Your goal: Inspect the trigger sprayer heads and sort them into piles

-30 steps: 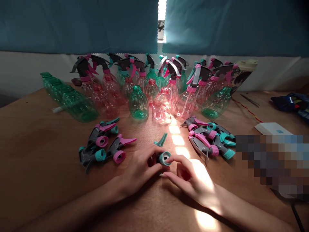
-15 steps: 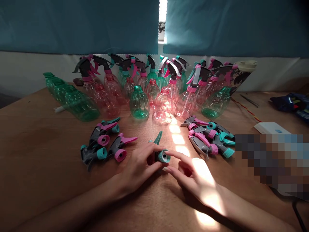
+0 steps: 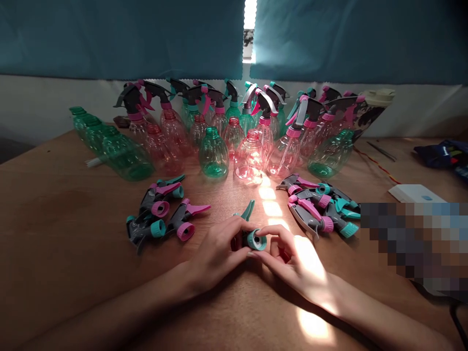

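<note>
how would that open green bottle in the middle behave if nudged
The open green bottle is probably light for its size, as its see-through walls look like thin plastic. Its smooth, glossy surface may be slippery. A low nudge would likely slide it, since it stands upright on a broad base.

We tag this as a small hand-assembly workspace, home or workshop unclear. We see spray bottles (image 3: 214, 156) massed toward the far edge of the wooden table (image 3: 54, 204), loose trigger heads (image 3: 310, 196) piled before them, teal curtains (image 3: 120, 39) behind.
</note>
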Demonstrator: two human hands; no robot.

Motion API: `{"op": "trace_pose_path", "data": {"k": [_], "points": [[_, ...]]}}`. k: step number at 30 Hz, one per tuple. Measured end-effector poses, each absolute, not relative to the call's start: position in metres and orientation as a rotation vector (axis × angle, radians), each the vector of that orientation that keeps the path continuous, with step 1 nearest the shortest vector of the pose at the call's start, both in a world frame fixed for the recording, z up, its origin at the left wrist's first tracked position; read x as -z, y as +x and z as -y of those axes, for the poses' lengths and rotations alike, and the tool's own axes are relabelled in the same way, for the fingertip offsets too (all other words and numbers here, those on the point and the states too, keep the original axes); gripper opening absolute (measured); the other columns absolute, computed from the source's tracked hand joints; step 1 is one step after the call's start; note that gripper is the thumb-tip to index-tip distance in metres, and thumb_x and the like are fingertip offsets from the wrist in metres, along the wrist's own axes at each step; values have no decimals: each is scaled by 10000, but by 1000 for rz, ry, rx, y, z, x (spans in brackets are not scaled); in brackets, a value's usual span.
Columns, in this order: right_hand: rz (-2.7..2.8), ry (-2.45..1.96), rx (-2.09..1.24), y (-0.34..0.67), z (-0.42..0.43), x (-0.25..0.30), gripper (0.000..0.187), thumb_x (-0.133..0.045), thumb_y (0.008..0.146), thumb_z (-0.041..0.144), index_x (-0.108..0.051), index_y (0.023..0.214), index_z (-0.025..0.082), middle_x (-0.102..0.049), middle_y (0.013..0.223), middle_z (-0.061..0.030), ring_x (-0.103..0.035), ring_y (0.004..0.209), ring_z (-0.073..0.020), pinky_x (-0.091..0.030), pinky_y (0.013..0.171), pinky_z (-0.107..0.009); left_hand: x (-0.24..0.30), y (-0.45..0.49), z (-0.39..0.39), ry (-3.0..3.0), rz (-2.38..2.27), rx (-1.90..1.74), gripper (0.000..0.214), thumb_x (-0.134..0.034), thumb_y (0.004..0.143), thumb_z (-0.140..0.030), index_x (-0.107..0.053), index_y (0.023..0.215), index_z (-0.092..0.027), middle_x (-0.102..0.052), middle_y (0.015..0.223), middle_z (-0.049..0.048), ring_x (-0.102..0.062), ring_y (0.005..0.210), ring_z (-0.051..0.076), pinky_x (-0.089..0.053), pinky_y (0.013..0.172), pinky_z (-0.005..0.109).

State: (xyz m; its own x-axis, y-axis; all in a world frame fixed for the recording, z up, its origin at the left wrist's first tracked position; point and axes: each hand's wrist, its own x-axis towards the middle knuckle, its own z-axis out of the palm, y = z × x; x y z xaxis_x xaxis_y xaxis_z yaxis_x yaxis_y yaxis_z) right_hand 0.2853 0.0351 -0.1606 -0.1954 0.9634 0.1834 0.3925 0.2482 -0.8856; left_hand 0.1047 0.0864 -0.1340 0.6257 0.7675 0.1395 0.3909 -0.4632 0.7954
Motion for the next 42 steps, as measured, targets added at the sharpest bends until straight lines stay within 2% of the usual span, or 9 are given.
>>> {"op": "trace_pose_path", "data": {"k": [8,18,23,26,29,33,35,38,42], "points": [[1815,-1234,-733,287,-35,166,218,-573,901,360,-538,1049,204,-466,504,91,-432,400,-87,-311,380,-191,135,104,-86,2125,-887,-653,175,-658,805,-147,-640,979,-160,-639,839,16,-558,713,143,-415,608,228],[1973,-1272,-783,294,-38,164,285,-557,909,428,-529,1076,199,-481,511,94,-449,419,-80,-333,431,-188,134,104,-85,2157,-842,-638,152,-649,834,-156,-635,985,-165,-638,856,15,-566,753,156,-412,659,240],[2130,-1257,-582,296,-40,157,316,-518,932,407,-505,1157,186,-555,523,74,-475,423,-107,-357,458,-230,135,104,-87,2165,-798,-641,121,-639,849,-169,-625,969,-161,-642,882,25,-577,790,164,-422,697,248],[2165,-1289,-476,296,-42,152,300,-523,928,405,-529,1125,180,-580,532,60,-500,434,-118,-383,486,-249,136,104,-87,2164,-791,-646,182,-629,845,-144,-613,1025,-165,-645,919,29,-582,811,167,-430,718,252],[2149,-1297,-508,296,-43,151,310,-538,919,404,-537,1124,171,-567,527,61,-495,425,-114,-362,455,-242,136,104,-86,2177,-796,-640,181,-616,841,-126,-608,1016,-172,-642,916,26,-582,811,167,-433,718,251],[2133,-1188,-671,298,-43,156,341,-526,927,365,-487,1215,186,-542,512,84,-480,402,-109,-342,423,-234,136,105,-85,2195,-801,-632,129,-615,861,-191,-610,987,-163,-627,881,28,-569,789,170,-426,691,255],[2099,-1169,-733,298,-43,158,320,-537,919,362,-488,1187,194,-519,507,91,-459,394,-101,-323,407,-227,136,105,-85,2201,-797,-620,131,-617,864,-209,-609,986,-162,-619,865,25,-558,769,168,-419,678,255],[2041,-1158,-826,297,-42,159,235,-566,899,368,-478,1039,200,-493,497,99,-417,381,-78,-279,378,-210,137,105,-86,2210,-757,-604,131,-621,863,-199,-603,990,-169,-615,868,20,-556,785,167,-415,687,251],[2009,-1152,-849,296,-42,159,232,-580,888,368,-413,945,217,-499,515,94,-395,380,-67,-260,365,-203,138,104,-86,2229,-726,-602,146,-621,872,-207,-593,1010,-167,-616,884,23,-565,817,171,-416,708,252]]}}
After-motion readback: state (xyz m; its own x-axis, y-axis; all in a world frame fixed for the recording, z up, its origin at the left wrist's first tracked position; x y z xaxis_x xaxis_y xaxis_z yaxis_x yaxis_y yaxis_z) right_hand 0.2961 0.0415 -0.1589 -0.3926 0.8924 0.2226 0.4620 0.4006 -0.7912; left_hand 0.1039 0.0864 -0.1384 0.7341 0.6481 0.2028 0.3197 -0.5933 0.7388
